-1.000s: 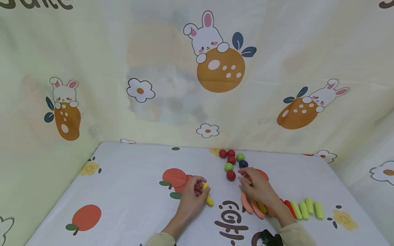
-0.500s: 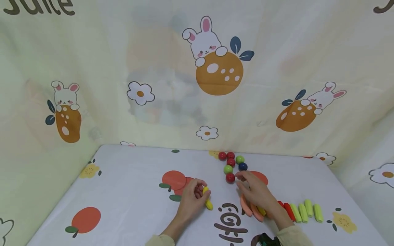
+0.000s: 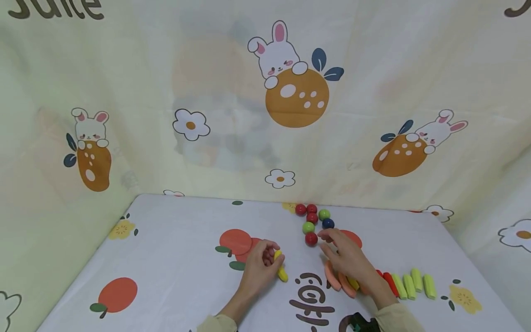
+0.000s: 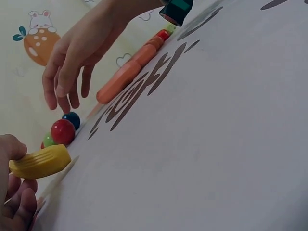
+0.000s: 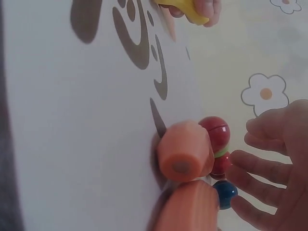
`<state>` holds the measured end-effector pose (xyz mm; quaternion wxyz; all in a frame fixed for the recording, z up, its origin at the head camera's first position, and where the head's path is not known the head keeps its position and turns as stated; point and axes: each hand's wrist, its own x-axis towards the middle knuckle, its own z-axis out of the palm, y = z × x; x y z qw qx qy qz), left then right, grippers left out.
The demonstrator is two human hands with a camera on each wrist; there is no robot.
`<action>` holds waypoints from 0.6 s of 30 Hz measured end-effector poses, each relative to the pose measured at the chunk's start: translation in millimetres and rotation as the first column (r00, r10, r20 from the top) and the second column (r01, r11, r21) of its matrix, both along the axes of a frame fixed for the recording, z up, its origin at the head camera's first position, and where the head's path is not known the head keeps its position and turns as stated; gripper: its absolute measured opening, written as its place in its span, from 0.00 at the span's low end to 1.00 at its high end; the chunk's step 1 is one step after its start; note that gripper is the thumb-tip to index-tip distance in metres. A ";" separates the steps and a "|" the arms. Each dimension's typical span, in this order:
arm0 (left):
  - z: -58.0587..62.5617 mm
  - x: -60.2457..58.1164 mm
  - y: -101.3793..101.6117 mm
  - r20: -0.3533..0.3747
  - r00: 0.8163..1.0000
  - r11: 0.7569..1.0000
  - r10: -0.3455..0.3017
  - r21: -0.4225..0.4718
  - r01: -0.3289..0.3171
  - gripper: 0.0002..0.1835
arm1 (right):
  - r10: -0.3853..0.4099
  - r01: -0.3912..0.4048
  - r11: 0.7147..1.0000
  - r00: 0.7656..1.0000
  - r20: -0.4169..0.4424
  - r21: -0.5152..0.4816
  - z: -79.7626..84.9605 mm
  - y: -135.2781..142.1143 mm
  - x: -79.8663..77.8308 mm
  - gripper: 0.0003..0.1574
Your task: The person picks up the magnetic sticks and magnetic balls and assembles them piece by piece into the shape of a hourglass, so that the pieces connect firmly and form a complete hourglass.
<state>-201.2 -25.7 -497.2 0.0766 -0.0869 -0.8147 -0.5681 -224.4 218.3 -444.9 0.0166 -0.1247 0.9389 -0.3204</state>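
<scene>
Yellow ridged piece (image 4: 42, 162) pinched by left hand (image 4: 20, 204) between thumb and fingers, one end left projecting past fingertips. Red ball (image 4: 63, 131) seen just above projecting end; dark blue ball (image 4: 72, 119) and green ball (image 4: 48, 140) partly hidden behind it. Right hand (image 4: 85, 43) held over balls, fingers pointed downward, contact unclear. Orange-pink sticks (image 4: 122, 79) lined up right of those fingers, brown lettering (image 4: 166, 70) printed alongside.
</scene>
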 end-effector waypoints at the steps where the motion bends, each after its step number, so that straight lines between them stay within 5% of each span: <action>1: -0.1 0.0 -0.2 -0.002 1.000 1.000 0.002 -0.001 -0.002 0.12 | -0.001 0.001 1.000 1.000 0.002 0.000 0.3 -0.3 0.0 0.21; 12: -7.9 3.0 1.3 -0.016 1.000 0.999 0.012 -0.048 -0.013 0.12 | -0.012 0.012 1.000 0.999 0.053 -0.012 -6.0 1.2 1.9 0.22; 18: -4.4 -0.3 0.4 -0.059 0.998 0.998 0.025 -0.059 -0.028 0.13 | 0.015 -0.015 1.000 1.000 -0.003 -0.015 -2.5 1.0 -1.4 0.22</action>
